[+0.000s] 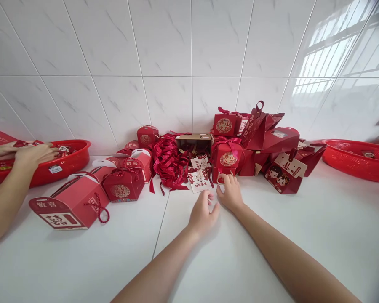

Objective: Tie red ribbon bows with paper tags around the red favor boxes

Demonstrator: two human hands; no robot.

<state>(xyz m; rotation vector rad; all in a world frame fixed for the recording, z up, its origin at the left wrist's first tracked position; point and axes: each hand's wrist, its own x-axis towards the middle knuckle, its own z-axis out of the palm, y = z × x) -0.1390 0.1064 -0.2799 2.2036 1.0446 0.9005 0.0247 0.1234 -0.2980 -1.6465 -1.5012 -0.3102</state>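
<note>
My left hand (pixel 204 213) is just above the white table, with thumb and fingers apart and nothing between them. It is nearest the cream printed cards (pixel 199 180), which lean by an open cardboard box (pixel 192 137). My right hand (pixel 231 194) reaches to the foot of a stack of red gift boxes, its fingertips at the lowest box's front and its thumb apart from them. Above those fingers, a red gift box (pixel 228 158) with a round gold emblem carries a ribbon bow. Left of the cards lies a heap of dark red ribbons (pixel 169 162).
More red gift boxes stand left, including a large one (pixel 78 200) with a cord handle. At right are peaked red boxes, one with a cartoon tag (pixel 284 172). Red plastic baskets stand at far left (pixel 78 158) and far right (pixel 344 158). Another person's hands (pixel 30 153) work over the left basket.
</note>
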